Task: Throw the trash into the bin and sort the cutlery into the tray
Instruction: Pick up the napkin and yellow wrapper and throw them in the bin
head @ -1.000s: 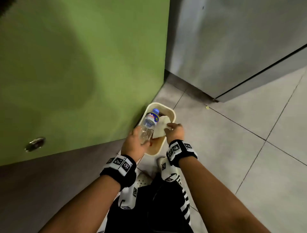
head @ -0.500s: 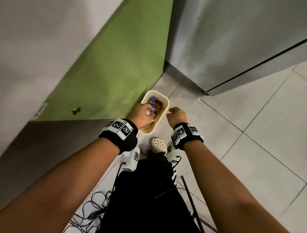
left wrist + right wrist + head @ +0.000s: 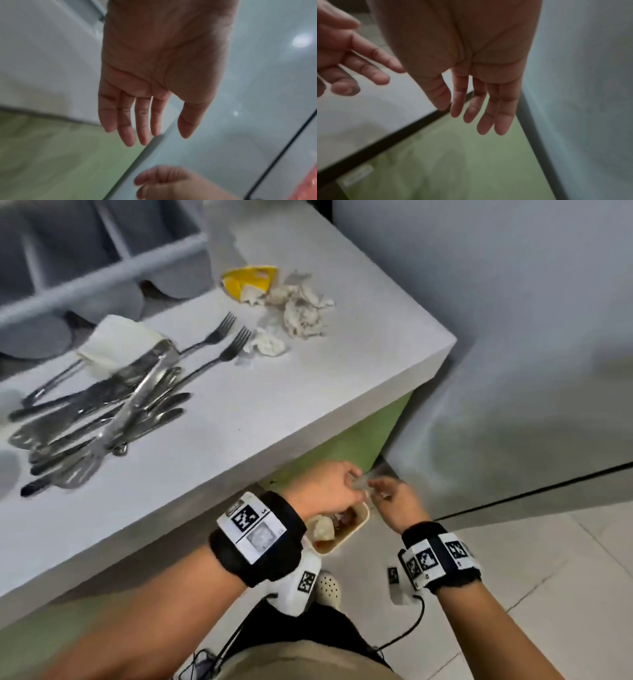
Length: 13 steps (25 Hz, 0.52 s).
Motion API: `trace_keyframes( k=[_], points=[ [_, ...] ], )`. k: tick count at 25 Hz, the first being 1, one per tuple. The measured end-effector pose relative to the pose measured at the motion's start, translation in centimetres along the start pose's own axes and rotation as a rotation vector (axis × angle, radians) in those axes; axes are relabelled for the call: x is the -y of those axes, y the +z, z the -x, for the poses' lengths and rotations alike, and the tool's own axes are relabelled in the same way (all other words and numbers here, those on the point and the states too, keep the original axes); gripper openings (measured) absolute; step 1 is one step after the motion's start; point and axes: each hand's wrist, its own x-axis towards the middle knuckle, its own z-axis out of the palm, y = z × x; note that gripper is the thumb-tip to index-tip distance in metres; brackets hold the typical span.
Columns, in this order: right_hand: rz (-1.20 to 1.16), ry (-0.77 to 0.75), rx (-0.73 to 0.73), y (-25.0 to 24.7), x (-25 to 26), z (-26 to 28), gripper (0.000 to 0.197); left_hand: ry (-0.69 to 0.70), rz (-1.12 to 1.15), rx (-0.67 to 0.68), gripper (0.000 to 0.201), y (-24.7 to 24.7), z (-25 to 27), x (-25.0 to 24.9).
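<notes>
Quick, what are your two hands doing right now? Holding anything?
Left hand: open, fingers straight, holding nothing.
Right hand: open, fingers straight, holding nothing.

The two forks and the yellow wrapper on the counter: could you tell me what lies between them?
In the head view, crumpled white tissues fill the stretch between the forks and the yellow wrapper, on the white counter.
</notes>
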Motion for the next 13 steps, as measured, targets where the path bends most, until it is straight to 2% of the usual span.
trace_keyframes(
  k=[3,7,10,13],
  points=[
    [0.054,-0.21,-0.002,-2.2,5.6,0.7,0.028,0.044,0.137,-0.229,0.041,-6.0,4.4,-0.7],
    [0.0,-0.446,-0.046,-4.5,15.0,0.6,0.024,0.019,0.295,-0.59,0.034,-12.9,7.2,1.6],
    [0.011,-0.565,-0.103,-5.1,21.4,-1.3,0.023,-0.062,0.295,-0.816,0.035,-17.9,8.0,4.7],
    [0.076,-0.62,-0.155,-4.8,27.3,-4.1,0.024,-0.202,0.231,-0.914,0.041,-22.8,8.2,8.7]
  ],
)
